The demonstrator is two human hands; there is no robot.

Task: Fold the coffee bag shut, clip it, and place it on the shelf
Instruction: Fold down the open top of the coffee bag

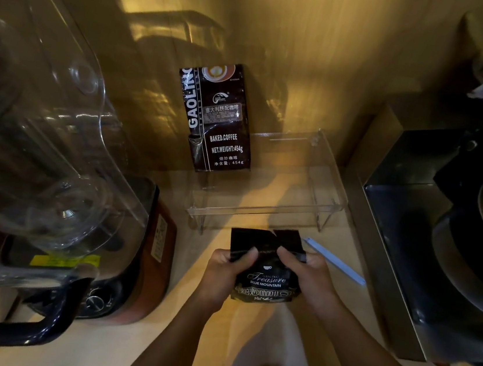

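A black coffee bag (265,280) marked "Treasure Blue Mountain" is held over the wooden counter, its open top flap standing up behind my thumbs. My left hand (224,272) grips the bag's left side and my right hand (309,275) grips its right side, with both thumbs pressed on the front near the top. A long pale blue sealing clip (335,262) lies on the counter just right of my right hand. Behind the bag stands a clear acrylic shelf (267,213).
A second coffee bag (220,119), marked "Gaolin Baked Coffee", stands on the shelf's left end against the wooden wall. A blender with a clear jug (37,127) fills the left side. A steel machine (428,236) stands at the right.
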